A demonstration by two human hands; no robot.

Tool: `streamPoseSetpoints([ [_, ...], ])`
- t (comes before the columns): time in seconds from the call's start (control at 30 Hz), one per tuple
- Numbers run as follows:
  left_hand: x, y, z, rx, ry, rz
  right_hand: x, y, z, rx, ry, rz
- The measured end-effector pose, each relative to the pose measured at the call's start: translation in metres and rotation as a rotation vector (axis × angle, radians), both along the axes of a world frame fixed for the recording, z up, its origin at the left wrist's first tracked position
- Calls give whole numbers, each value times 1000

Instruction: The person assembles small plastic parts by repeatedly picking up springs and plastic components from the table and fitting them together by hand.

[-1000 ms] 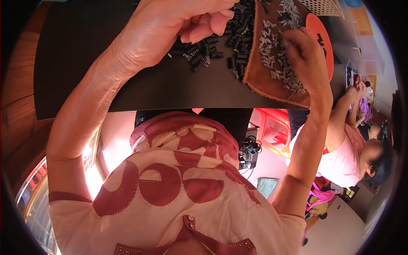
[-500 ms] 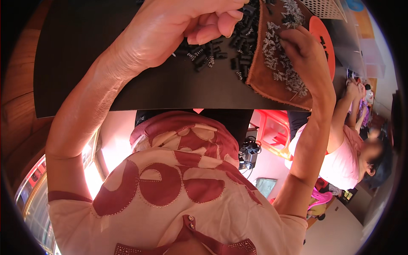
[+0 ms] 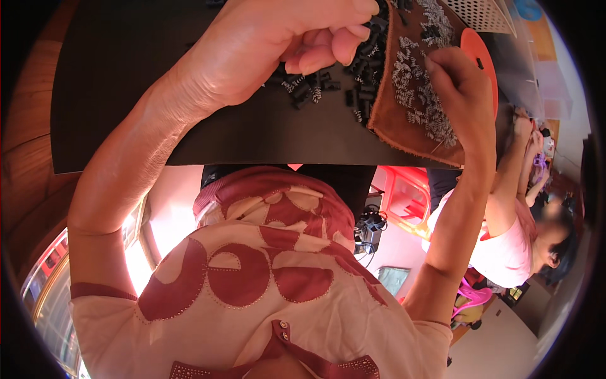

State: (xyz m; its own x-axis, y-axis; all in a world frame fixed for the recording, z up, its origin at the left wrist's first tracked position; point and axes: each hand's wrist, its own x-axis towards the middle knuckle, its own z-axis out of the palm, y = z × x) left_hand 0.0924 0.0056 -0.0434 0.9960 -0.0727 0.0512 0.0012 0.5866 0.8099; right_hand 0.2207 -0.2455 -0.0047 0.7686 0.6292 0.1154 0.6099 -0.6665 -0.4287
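My left hand (image 3: pixel 284 47) hovers over the dark table near the top edge, its fingers curled and thumb bent in. Whatever its fingertips hold is out of sight. Beneath and beside it lie small black plastic cylinders (image 3: pixel 364 98), several with a spring sticking out. On a brown cloth (image 3: pixel 394 132) to their right, many tiny metal springs (image 3: pixel 404 79) are scattered in a loose band. My right hand (image 3: pixel 464 85) is over the right part of these springs, thumb and index finger pinched together; anything between them is too small to make out.
An orange-red round dish (image 3: pixel 476 43) with a black piece on it stands right of the cloth, partly behind my right hand. A white perforated basket (image 3: pixel 483 16) is at the top right. Another person in pink (image 3: pixel 505 252) sits to the right, near a red stool (image 3: pixel 404 196).
My right hand has shifted slightly right and nearer over the springs. My left hand has moved a little to the right, still curled.
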Motion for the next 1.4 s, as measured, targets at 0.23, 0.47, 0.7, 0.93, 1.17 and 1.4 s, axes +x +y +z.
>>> streamPoseSetpoints([
  [0.23, -1, -6, -2, 6, 16, -46, 8, 0, -7, 25, -147, 110],
  [0.47, 1, -6, -2, 13, -13, -47, 11, -2, -8, -42, -152, 188],
  [0.7, -2, -6, -5, -37, 28, -18, 11, -9, -3, -160, -156, 192],
  [0.93, 0, -3, -1, 20, -4, -67, 13, -11, -9, -173, -244, 199],
  [1.17, -2, -5, -3, -43, 53, -26, 8, -3, -9, -202, -327, 181],
  [1.4, -1, -3, 1, 17, -21, -57, -10, 0, 1, 41, -74, 75],
])
